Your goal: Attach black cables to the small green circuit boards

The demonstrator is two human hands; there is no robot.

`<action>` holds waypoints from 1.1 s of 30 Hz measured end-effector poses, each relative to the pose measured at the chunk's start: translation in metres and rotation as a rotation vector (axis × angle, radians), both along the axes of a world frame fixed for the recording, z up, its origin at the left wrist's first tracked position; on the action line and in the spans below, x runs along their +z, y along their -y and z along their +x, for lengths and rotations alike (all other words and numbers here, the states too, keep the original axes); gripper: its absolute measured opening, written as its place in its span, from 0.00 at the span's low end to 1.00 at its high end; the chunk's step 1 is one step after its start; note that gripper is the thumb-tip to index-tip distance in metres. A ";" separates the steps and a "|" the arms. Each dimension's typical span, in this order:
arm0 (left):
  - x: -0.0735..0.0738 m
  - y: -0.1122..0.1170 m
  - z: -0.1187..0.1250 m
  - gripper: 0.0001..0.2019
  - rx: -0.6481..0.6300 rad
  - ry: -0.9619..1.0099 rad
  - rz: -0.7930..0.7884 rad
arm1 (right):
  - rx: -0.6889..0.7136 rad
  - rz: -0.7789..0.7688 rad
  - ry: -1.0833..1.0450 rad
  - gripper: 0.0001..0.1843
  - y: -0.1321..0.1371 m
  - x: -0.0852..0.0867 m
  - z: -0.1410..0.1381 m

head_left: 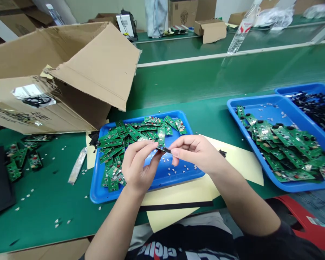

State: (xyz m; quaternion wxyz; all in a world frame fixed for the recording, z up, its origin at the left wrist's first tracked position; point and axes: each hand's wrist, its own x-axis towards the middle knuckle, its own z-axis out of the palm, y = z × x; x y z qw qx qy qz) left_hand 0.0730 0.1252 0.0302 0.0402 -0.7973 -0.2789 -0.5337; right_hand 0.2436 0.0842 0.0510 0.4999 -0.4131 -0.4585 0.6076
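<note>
My left hand (139, 164) and my right hand (196, 153) meet over a blue tray (178, 173) and pinch a small green circuit board (162, 148) seen edge-on between their fingertips. The board has a dark part on it. The tray holds a heap of several green circuit boards (130, 135) at its far and left side, and small white bits lie on its bare floor near my right hand.
An open cardboard box (65, 76) lies on its side at the left. A second blue tray (243, 133) with finished boards sits at the right, beside a third blue tray (314, 88) of black parts. Loose boards (21, 157) lie far left. Yellow paper sheets (241, 162) are under the trays.
</note>
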 end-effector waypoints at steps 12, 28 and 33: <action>-0.004 0.004 0.000 0.16 -0.175 0.075 -0.246 | -0.055 0.295 0.230 0.04 0.000 -0.001 -0.004; 0.009 0.012 0.007 0.13 -0.408 0.137 -0.950 | -0.572 0.765 0.797 0.03 -0.002 -0.017 -0.014; 0.005 0.016 0.009 0.16 -0.464 0.389 -1.326 | -0.592 0.760 0.807 0.04 -0.003 -0.017 -0.011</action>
